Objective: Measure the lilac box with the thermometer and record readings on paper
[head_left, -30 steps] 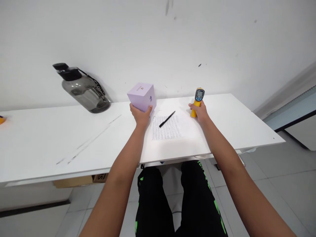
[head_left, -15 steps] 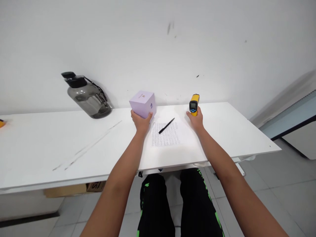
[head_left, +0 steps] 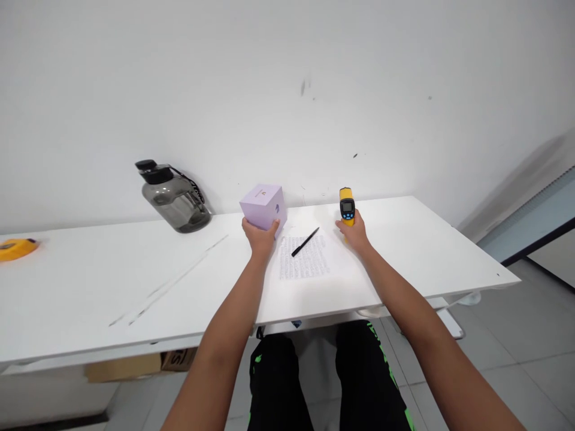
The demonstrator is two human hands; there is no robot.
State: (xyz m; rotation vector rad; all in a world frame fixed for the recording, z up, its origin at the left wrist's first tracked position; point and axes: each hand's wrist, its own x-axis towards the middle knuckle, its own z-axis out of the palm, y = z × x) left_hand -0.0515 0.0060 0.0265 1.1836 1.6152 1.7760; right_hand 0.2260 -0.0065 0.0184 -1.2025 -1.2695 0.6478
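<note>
My left hand (head_left: 261, 238) is closed around the near side of a light purple box (head_left: 264, 205), thumb on its right face. Farther right, my right hand (head_left: 356, 231) grips the handle of a yellow and black infrared thermometer (head_left: 347, 206), whose small screen and blue buttons face me. Between the two hands lies a sheet of paper (head_left: 305, 266) covered with rows of handwriting. A black pen (head_left: 305, 242) rests slantwise across the writing.
A grey see-through water bottle (head_left: 177, 202) with a black lid stands at the back left, near the wall. At the far left of the white table (head_left: 171, 269) is a yellow-orange object (head_left: 17, 249). Cardboard boxes (head_left: 130, 366) sit under the table.
The view has shifted, so more of the yellow-orange object shows at the left. Both hands keep their holds on the box and the thermometer; the thermometer looks slightly nearer the paper.
</note>
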